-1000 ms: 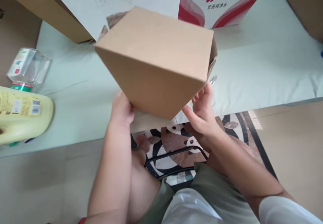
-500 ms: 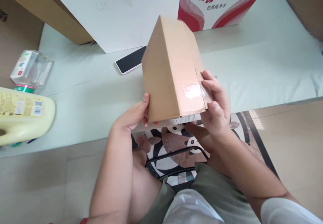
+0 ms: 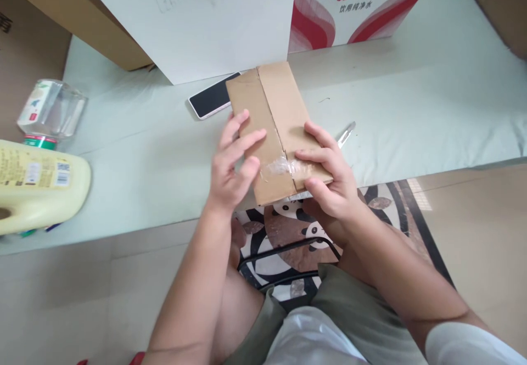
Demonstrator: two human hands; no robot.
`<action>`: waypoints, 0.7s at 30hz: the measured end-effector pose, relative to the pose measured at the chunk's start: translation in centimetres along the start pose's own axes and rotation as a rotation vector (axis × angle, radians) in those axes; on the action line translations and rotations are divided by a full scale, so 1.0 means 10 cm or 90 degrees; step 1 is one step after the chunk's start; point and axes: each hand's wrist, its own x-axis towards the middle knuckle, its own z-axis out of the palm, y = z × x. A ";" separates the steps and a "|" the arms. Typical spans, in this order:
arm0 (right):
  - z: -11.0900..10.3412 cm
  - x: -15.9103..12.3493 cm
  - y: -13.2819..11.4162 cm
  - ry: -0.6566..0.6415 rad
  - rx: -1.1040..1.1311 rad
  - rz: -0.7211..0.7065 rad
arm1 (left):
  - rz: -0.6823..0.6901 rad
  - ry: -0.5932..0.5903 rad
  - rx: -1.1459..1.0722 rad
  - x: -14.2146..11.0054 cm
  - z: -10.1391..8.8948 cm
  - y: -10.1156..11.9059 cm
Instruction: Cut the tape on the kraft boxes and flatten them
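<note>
1. A small, smooth brown cardboard box (image 3: 290,115), oblong, sits between the two hands at the near edge of the pale, faintly wrinkled cloth (image 3: 407,96).
2. Its flaps meet in a straight seam, with crinkled shiny tape (image 3: 276,166) across the near end; the contents are hidden.
3. The left hand (image 3: 234,170) touches it with fingers spread; the right hand (image 3: 332,174) lies over the other side, fingers parted.
4. Leftward, a clear bottle (image 3: 60,111) lies by a rounded yellow jug (image 3: 78,184); I can't tell how full either is.
</note>
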 end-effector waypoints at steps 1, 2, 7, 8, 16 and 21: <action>-0.01 0.00 0.01 0.026 0.008 -0.003 | 0.016 -0.007 0.007 0.00 0.04 0.02; -0.04 -0.01 0.04 0.072 0.006 0.005 | 0.023 -0.007 0.015 -0.01 0.08 0.04; -0.29 0.07 0.21 0.208 -0.233 0.302 | 0.031 0.014 0.035 -0.05 0.15 0.01; -0.34 0.09 0.24 0.145 -0.297 0.379 | 0.031 0.018 0.036 -0.05 0.15 0.00; -0.34 0.11 0.39 0.006 -0.271 0.461 | 0.028 0.032 0.033 -0.05 0.15 -0.02; -0.38 0.08 0.28 0.201 0.147 0.207 | 0.029 0.033 0.028 -0.05 0.17 0.00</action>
